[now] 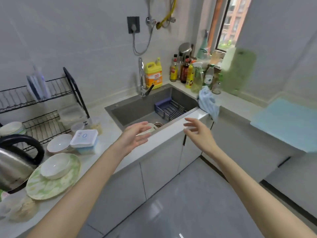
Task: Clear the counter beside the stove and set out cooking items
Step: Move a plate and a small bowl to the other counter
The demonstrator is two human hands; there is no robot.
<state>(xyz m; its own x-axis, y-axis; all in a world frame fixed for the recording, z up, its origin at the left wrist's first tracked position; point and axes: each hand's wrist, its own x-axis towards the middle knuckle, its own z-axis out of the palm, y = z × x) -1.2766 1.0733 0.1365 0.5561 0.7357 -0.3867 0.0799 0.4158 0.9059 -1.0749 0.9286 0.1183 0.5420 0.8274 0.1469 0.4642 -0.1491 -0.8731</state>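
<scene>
My left hand (135, 134) and my right hand (197, 130) are both stretched out over the front edge of the grey sink (137, 109), fingers spread and holding nothing. On the counter to the left lie a white bowl (54, 166) on a green patterned plate (51, 186), a second white dish (59, 145), and a white-lidded box (84, 140). A steel kettle (15, 162) with a black handle stands at the far left. A white dish (151, 127) lies in the sink, partly hidden by my left hand.
A black dish rack (42, 103) stands at the back left. Behind the tap (141, 74) are a yellow detergent jug (153, 74) and several bottles (188, 73). A blue cloth (208, 103) hangs at the sink corner. A blue board (286, 121) and a green board (237, 71) sit at the right.
</scene>
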